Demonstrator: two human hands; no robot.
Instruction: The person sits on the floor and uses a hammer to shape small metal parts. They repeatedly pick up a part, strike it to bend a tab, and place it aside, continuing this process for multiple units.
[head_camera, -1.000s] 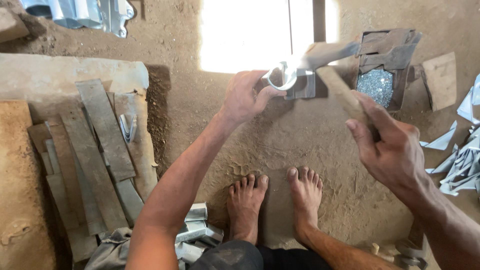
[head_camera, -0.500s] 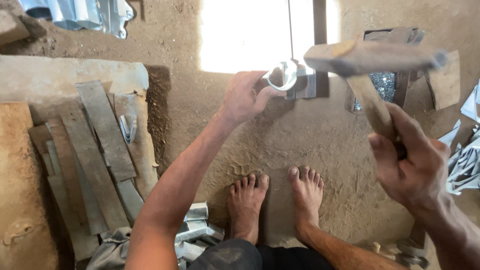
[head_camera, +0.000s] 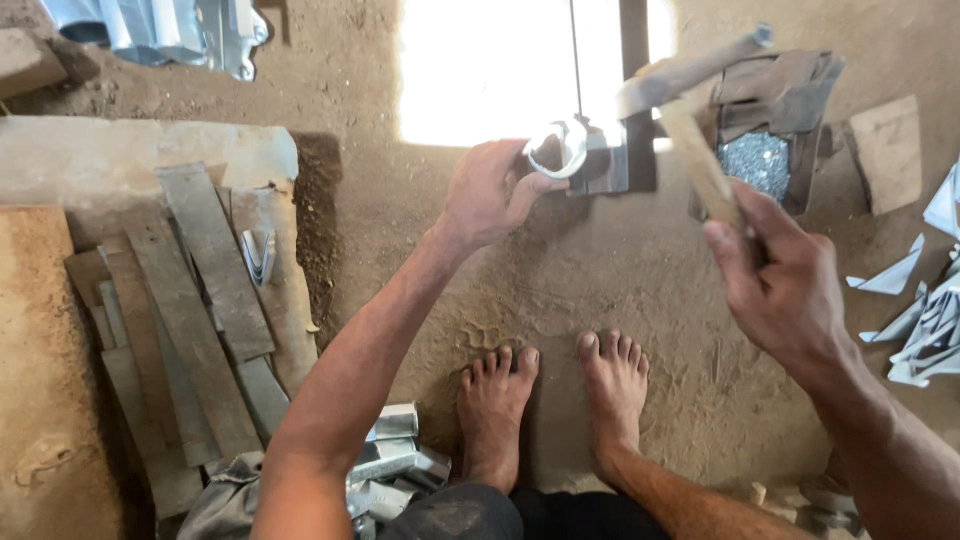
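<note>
Left hand holds a bent metal strip at the iron block, right hand lifts a wooden mallet.

I see the left hand (head_camera: 490, 195) with fingers closed around a curled metal strip (head_camera: 560, 150), which rests against the dark iron block (head_camera: 615, 160) on the dirt floor (head_camera: 600, 290). The right hand (head_camera: 775, 280) grips the handle of the wooden mallet (head_camera: 690, 110), fingers wrapped tight, head raised above the block. I judge the strip is already partly curved; flat strips (head_camera: 200, 290) lie at the left, so more work is left.
</note>
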